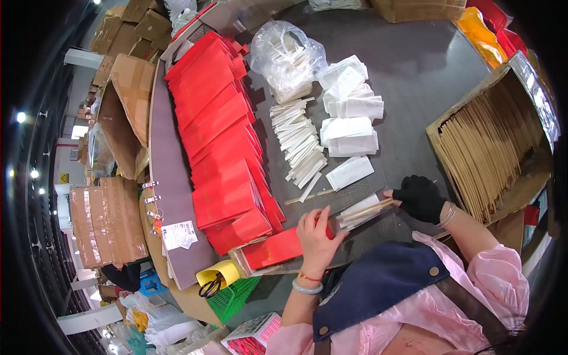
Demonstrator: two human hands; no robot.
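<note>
A long red packet (pixel 273 248) lies along the table's near edge. My bare left hand (pixel 318 239) grips its right end, with thumb and fingers curled around it. Further right is a bundle of thin wooden sticks (pixel 374 208) with a white paper packet (pixel 357 212) beside them, pointing toward the red packet's end. My right hand (pixel 419 198), in a black fingerless glove, pinches the sticks at their right ends. Just beyond, a single white paper packet (pixel 350 173) rests on the dark table (pixel 408 118).
Overlapping red packets (pixel 225 130) form a long row at left. Narrow white strips (pixel 297 139) and white packets (pixel 350 136) lie mid-table, below a clear plastic bag (pixel 287 56). At right, a carton (pixel 441 133) holds brown upright pieces. A yellow holder (pixel 222 272) contains black-handled scissors (pixel 211 287).
</note>
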